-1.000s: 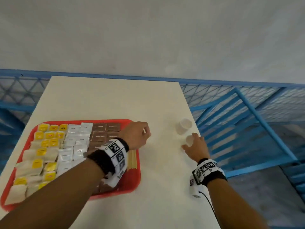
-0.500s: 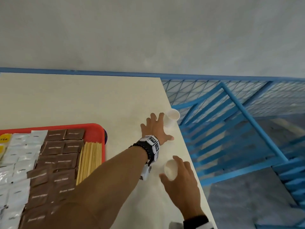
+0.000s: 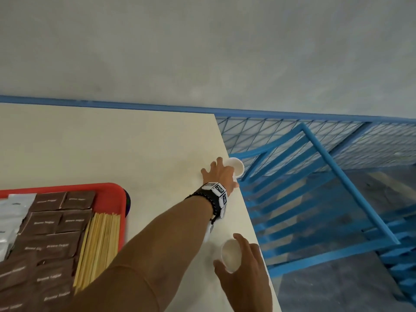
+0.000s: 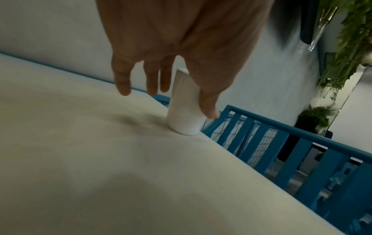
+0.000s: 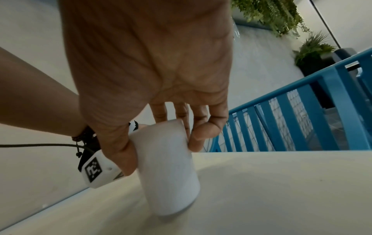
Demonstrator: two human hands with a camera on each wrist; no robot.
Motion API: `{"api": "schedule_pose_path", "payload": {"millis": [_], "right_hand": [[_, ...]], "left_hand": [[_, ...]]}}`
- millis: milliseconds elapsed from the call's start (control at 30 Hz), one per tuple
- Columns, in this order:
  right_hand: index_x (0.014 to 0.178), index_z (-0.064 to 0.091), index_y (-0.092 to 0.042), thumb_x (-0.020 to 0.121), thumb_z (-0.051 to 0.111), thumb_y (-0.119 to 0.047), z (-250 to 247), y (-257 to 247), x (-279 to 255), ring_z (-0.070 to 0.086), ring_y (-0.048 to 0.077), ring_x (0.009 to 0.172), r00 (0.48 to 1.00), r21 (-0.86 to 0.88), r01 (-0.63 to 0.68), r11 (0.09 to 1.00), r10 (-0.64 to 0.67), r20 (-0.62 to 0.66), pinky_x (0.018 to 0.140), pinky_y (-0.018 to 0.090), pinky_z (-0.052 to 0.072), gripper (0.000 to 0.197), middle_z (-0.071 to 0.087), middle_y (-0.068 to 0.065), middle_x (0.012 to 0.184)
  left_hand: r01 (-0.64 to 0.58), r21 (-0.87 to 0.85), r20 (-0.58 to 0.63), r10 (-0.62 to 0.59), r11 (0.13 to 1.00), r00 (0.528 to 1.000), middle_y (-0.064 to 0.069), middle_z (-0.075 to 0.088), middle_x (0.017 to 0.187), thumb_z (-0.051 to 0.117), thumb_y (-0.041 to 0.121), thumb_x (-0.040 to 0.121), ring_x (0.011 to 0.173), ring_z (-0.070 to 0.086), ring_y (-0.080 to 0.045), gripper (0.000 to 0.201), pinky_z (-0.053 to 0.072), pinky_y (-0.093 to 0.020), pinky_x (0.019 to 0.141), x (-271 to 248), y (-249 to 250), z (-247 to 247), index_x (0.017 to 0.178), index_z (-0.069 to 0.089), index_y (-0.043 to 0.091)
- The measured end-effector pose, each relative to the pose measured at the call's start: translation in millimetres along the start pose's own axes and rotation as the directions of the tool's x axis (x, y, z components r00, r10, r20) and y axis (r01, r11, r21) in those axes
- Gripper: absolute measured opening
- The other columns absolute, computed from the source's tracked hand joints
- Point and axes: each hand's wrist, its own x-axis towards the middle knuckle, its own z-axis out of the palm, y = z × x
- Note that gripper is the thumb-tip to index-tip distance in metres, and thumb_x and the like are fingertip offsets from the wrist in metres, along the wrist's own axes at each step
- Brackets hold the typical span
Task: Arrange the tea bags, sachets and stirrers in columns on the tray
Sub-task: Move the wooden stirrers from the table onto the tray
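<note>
On the red tray, brown sachets and wooden stirrers lie in columns; light and flimsy, they are probably best pinched by their edges. Well apart, at the bench edge, the right hand grips one white cup, while the left hand, fingers spread, touches another cup.

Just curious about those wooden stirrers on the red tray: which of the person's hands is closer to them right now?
Left. The left hand is at the far white cup, right of the stirrers. The right hand grips the near cup, farther right.

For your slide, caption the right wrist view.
Right hand grips a white paper cup standing on the cream table.
</note>
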Motion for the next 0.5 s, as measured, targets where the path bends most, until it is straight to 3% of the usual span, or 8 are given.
{"api": "schedule_pose_path", "payload": {"millis": [133, 200, 267, 400, 500], "right_hand": [[0.144, 0.032, -0.038, 0.074, 0.078, -0.053, 6.2, -10.2, 1.3, 0.048, 0.01, 0.118, 1.0, 0.035, 0.031, 0.999, -0.031, -0.003, 0.098, 0.031, 0.047, 0.085, 0.044, -0.019, 0.132], [0.142, 0.034, -0.033, 0.073, 0.081, -0.05, 12.3, -22.5, 0.6, 0.047, 0.009, 0.118, 0.997, 0.066, 0.068, 0.995, -0.069, 0.016, 0.097, 0.026, 0.044, 0.085, 0.041, -0.022, 0.128], [0.134, 0.04, -0.027, 0.072, 0.083, -0.045, 20.1, -39.1, -0.1, 0.048, 0.01, 0.113, 0.993, 0.113, 0.111, 0.987, -0.116, 0.034, 0.09, 0.02, 0.041, 0.077, 0.043, -0.017, 0.122], [0.122, 0.047, -0.023, 0.071, 0.08, -0.042, 43.4, -80.6, -8.6, 0.047, 0.012, 0.104, 0.972, 0.125, 0.221, 0.967, -0.229, 0.052, 0.085, 0.022, 0.043, 0.065, 0.048, -0.009, 0.112], [0.124, 0.045, -0.026, 0.071, 0.077, -0.044, 56.2, -109.3, -20.9, 0.055, 0.016, 0.099, 0.965, 0.125, 0.235, 0.964, -0.247, 0.085, 0.083, 0.029, 0.05, 0.065, 0.043, -0.01, 0.111]], "left_hand": [[-0.069, -0.191, 0.094, 0.088, 0.979, 0.992, -0.008, 0.043, 0.131, 0.068, 0.035, 0.09, 0.118, 0.049, -0.033, 0.038, 0.039, -0.036, 0.097, -19.8, -30.7, -14.6, 0.123, 0.061, 0.018], [-0.095, -0.188, 0.114, 0.118, 0.978, 0.986, -0.007, 0.048, 0.116, 0.074, 0.033, 0.083, 0.106, 0.051, -0.031, 0.024, 0.041, -0.031, 0.084, -37.6, -59.2, -36.9, 0.099, 0.065, 0.017], [-0.098, -0.197, 0.09, 0.117, 0.975, 0.989, -0.001, 0.047, 0.103, 0.076, 0.03, 0.077, 0.092, 0.052, -0.028, 0.027, 0.039, -0.029, 0.069, -58.1, -90.9, -60.6, 0.082, 0.052, 0.019], [-0.051, -0.272, 0.056, 0.068, 0.961, 0.996, 0.0, 0.05, 0.105, 0.078, 0.022, 0.074, 0.087, 0.052, -0.024, 0.054, 0.044, -0.034, 0.071, -107.9, -148.2, -89.5, 0.113, 0.041, 0.021], [-0.011, -0.297, 0.075, 0.035, 0.955, 0.997, 0.003, 0.052, 0.098, 0.077, 0.018, 0.074, 0.083, 0.057, -0.023, 0.066, 0.049, -0.035, 0.07, -136.4, -177.8, -94.8, 0.125, 0.036, 0.022]]}}
